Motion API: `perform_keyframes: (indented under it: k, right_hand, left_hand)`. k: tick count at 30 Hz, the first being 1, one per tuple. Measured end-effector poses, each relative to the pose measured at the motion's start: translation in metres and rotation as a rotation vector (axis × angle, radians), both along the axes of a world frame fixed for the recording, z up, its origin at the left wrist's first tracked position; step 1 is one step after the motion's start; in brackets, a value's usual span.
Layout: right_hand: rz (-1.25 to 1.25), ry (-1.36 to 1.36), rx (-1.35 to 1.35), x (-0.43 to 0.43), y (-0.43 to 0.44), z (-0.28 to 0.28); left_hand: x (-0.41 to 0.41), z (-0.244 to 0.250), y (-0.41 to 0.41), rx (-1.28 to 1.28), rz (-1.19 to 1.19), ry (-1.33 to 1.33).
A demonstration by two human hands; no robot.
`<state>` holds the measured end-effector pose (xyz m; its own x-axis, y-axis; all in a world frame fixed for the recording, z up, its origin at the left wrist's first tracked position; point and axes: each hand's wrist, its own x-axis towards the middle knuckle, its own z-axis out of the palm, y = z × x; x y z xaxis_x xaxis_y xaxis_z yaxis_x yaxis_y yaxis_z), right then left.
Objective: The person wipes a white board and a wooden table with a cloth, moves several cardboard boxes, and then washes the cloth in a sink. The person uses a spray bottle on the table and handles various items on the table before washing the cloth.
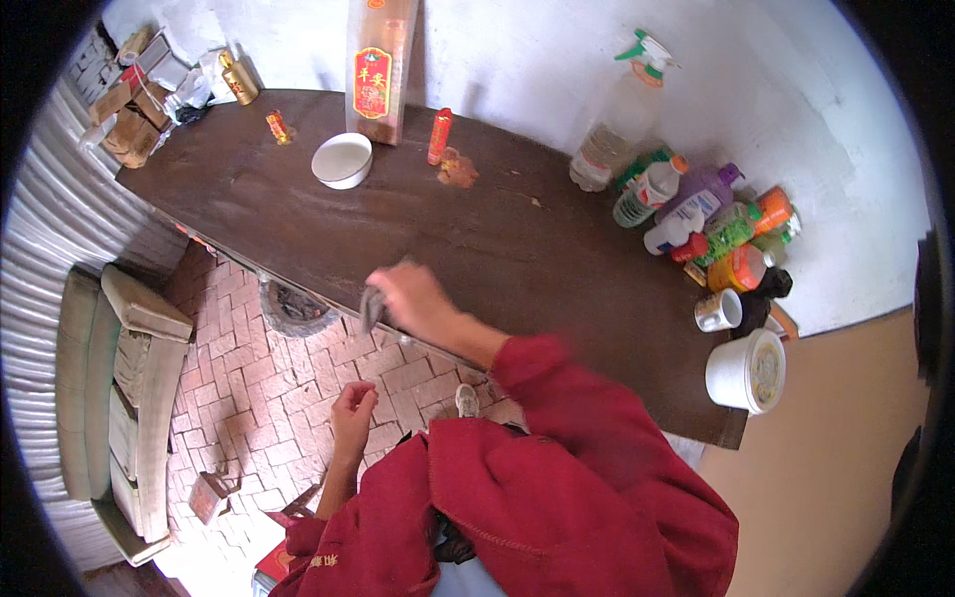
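My right hand (412, 297), slightly blurred, grips a dark grey cloth (371, 307) at the front edge of a dark brown tabletop (477, 231). Part of the cloth hangs over that edge. Below the table's front, my left hand (354, 409) hangs over the brick floor with its fingers curled in and nothing visible in them. Farther back on the table sits a white bowl (342, 161). Red candle stubs stand on either side of it, the shorter one (278, 127) to the left and the taller one (440, 136) to the right.
A tall clear-sided package (382, 71) stands at the wall. Along the right lie a spray bottle (615, 123), several plastic bottles (694, 198), a mug (718, 310) and a white lidded tub (746, 371). Cardboard boxes (134, 123) crowd the far left corner. A sofa (123, 403) stands left.
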<state>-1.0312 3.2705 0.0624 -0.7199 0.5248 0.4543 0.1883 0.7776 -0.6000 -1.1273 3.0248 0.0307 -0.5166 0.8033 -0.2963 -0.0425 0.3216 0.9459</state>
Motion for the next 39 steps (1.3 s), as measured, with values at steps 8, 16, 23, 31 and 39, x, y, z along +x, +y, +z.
perform_keyframes:
  k: [8,16,23,31,39]
  right_hand:
    - [-0.888,-0.666,0.218,0.122,0.203,-0.031]
    - [0.113,0.036,-0.011,-0.001,0.056,-0.041]
    - [-0.297,-0.234,0.272,-0.064,0.107,-0.032]
    - [0.211,-0.029,-0.084,-0.104,-0.019,-0.033]
    - [-0.552,-0.298,-0.02,0.158,0.075,0.033]
  left_hand:
    - [-0.007,-0.02,-0.03,-0.103,0.17,-0.027]
    - [-0.003,-0.006,0.01,-0.087,0.093,0.042]
    - [0.002,-0.012,-0.025,-0.112,0.203,0.069]
    - [0.0,-0.021,-0.017,-0.102,0.172,0.057]
    - [-0.014,-0.048,-0.033,-0.1,0.136,0.096]
